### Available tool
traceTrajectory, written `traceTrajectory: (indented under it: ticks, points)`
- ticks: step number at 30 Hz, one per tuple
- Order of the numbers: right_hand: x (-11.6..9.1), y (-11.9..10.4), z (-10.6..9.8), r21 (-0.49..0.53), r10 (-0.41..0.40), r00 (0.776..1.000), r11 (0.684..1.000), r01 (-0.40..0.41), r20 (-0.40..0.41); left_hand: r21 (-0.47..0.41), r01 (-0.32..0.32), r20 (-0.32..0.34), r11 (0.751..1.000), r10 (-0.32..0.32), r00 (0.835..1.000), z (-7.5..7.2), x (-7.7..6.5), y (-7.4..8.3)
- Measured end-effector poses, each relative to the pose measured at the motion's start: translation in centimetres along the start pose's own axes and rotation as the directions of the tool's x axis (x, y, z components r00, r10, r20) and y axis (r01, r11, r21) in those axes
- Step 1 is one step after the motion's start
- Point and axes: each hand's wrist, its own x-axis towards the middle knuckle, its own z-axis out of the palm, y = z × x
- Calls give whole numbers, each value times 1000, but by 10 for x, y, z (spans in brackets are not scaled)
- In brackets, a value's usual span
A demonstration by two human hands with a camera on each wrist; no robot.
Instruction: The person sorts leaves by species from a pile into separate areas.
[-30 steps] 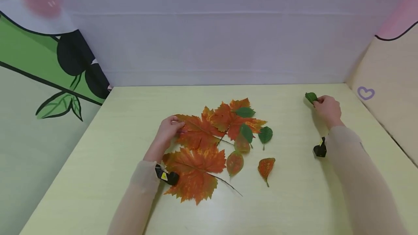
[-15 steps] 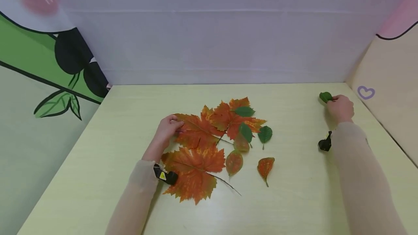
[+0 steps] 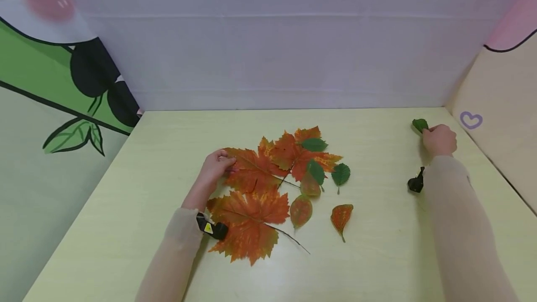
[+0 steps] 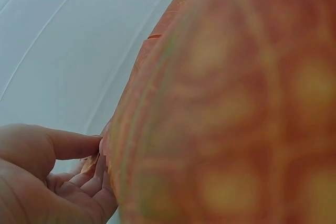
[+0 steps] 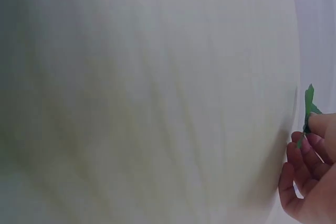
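Note:
At the far right of the table, my right hand [image 3: 439,140] pinches a small green leaf [image 3: 419,125] between thumb and fingers. In the right wrist view that green leaf [image 5: 309,106] stands edge-on above the fingertips. My left hand [image 3: 215,167] pinches the left edge of an orange maple leaf [image 3: 251,164]; the left wrist view shows the thumb against its rim. Another orange maple leaf [image 3: 249,227] lies nearer, partly under the left wrist camera. A third maple leaf [image 3: 299,153] overlaps the held one on its right.
Green leaves lie by the third maple leaf, one [image 3: 340,174] at its right. Two reddish-green oval leaves, one here [image 3: 301,211], and a small orange leaf [image 3: 341,218] lie on the pale table [image 3: 377,255]. A grey-violet backdrop [image 3: 268,59] rises behind.
My right hand has moved right with the green leaf, mostly in the first half second, and is now nearly still. The left hand and the leaves on the table stay put.

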Motion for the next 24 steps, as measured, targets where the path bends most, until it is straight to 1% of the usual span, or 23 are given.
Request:
traceTrajectory:
  ticks: [6, 9, 14, 19, 24]
  points:
    - [0, -1, 0, -31, 14, 1000, 999, -14, 14, 10, 1, 7, 1000, -1, 1000, 0, -1, 1]
    - [1, -2, 1, -33, 26, 999, 999, -25, 21, 18, 2, 10, 1000, -3, 1000, 0, -2, 1]
    - [0, 0, 2, -35, 33, 999, 999, -32, 19, 7, 14, 13, 1000, -14, 1000, 0, -4, -1]
    - [0, 2, -1, -35, -13, 1000, 999, 14, 21, 5, 3, 7, 1000, -3, 1000, 0, -4, 0]
    - [-6, -6, -9, -70, -80, 995, 994, 83, 52, 7, 3, 6, 1000, -3, 1000, -1, -3, 1]
